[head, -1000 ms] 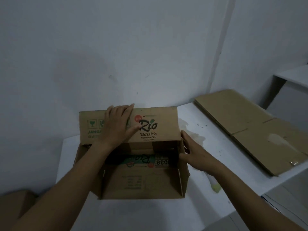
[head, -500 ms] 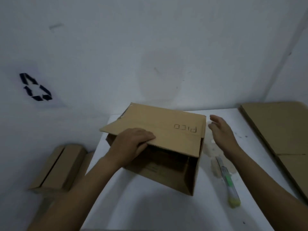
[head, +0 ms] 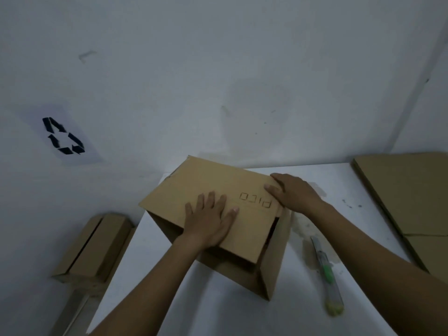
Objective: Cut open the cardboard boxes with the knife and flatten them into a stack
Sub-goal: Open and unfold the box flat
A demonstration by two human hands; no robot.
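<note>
A brown cardboard box (head: pixel 194 187) lies on the white table (head: pixel 194 309), its open end towards me and the letters "PICO" on its top face. My left hand (head: pixel 211 220) presses flat on that top face with fingers spread. My right hand (head: pixel 291 192) rests on the box's right top edge, fingers lying over the cardboard. A utility knife (head: pixel 326 272) with a green slider and yellowish end lies on the table to the right of the box, touched by neither hand. Flattened cardboard (head: pixel 412 195) lies at the table's right.
A closed cardboard box (head: pixel 92 248) sits lower down, left of the table. A white wall with a black recycling symbol (head: pixel 63 137) rises close behind. The table's left edge runs diagonally just left of the box.
My left hand went from gripping the top panel's front edge to pressing flat on it. My right hand moved from the air beside the box onto its right top edge. The top panel sank lower.
</note>
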